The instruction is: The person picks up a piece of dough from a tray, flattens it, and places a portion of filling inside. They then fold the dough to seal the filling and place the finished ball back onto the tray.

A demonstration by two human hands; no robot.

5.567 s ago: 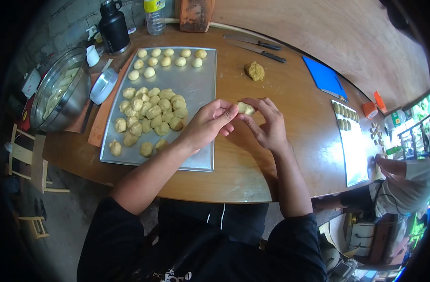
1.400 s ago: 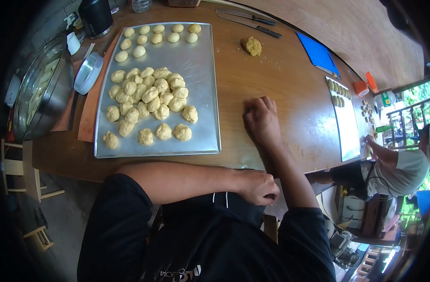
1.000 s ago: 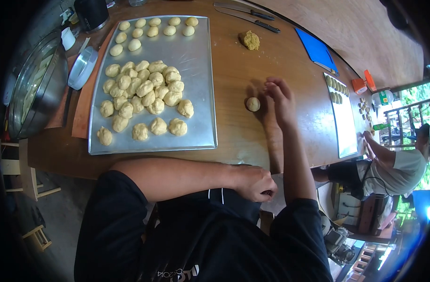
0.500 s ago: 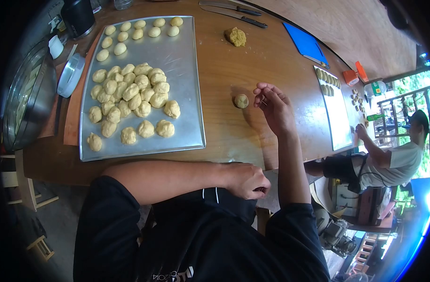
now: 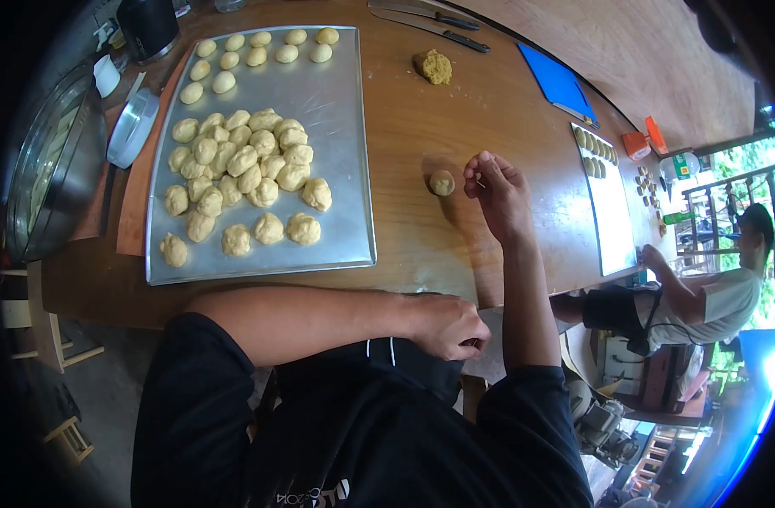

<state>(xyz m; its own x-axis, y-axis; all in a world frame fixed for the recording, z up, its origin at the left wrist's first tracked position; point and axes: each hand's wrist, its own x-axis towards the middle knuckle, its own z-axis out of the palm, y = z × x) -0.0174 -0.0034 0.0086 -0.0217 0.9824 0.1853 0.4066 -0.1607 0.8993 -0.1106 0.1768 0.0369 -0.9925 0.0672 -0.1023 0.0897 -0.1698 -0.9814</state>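
Note:
My right hand (image 5: 499, 196) is raised over the table, its fingertips pinched together; a small pale bit seems to show between them, too small to name. Just left of it, a small round dough ball (image 5: 442, 183) rests apart on the wooden table. My left hand (image 5: 452, 327) lies in front of my body below the table edge, fingers curled closed, with no object visible in it. Left of both hands, a metal tray (image 5: 337, 93) carries a heap of rough dough pieces (image 5: 243, 161) and, along its far end, several smooth dough balls (image 5: 256, 56).
Farther back are a yellowish lump (image 5: 434, 67), two knives (image 5: 455, 39) and a blue board (image 5: 557, 80). A second tray (image 5: 609, 224) with shaped pieces lies at right, near another person (image 5: 701, 296). A large metal bowl (image 5: 74, 186) stands far left.
The view has shifted slightly, so the table things appear a little to the right. My right hand stays pinched beside the dough ball, and my left hand keeps its curled pose.

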